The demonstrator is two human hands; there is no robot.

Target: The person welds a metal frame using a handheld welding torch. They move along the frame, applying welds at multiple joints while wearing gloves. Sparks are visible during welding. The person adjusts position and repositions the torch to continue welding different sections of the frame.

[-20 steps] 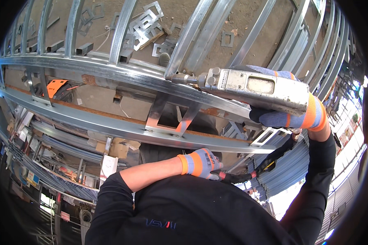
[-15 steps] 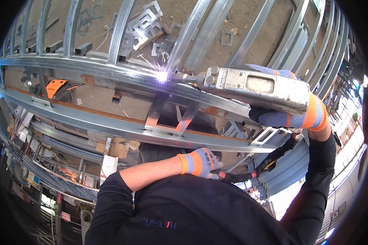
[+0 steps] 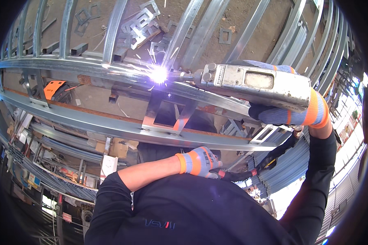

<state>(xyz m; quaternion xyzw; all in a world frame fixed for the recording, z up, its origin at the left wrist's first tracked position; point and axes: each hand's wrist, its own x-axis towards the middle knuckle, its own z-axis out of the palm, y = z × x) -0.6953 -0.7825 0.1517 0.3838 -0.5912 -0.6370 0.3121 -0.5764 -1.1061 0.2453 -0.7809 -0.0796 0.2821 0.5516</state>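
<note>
My right hand (image 3: 300, 116), in a grey and orange glove, is wrapped round a handheld welding gun (image 3: 284, 90) with a worn silver body. The gun's nozzle (image 3: 182, 76) points left at a silver metal rail (image 3: 96, 72). A white-violet glare with flying sparks (image 3: 157, 75) hides the spot where nozzle and rail meet, at the foot of an upright square tube (image 3: 180, 36). Close to my body, my left hand (image 3: 200, 162), gloved alike, is closed on a black hose (image 3: 237, 176) that runs up to the right toward the gun.
A second, lower rail (image 3: 86, 122) runs nearer me, joined by short struts. Flat rectangular metal frames (image 3: 145, 24) lie on the ground beyond. Stacked grey profiles (image 3: 284, 173) stand at the right. An orange and black item (image 3: 55, 90) sits behind the lower rail.
The glare at the nozzle has grown larger and brighter, with sparks streaking farther left. The view has shifted slightly. Both hands keep their grips.
</note>
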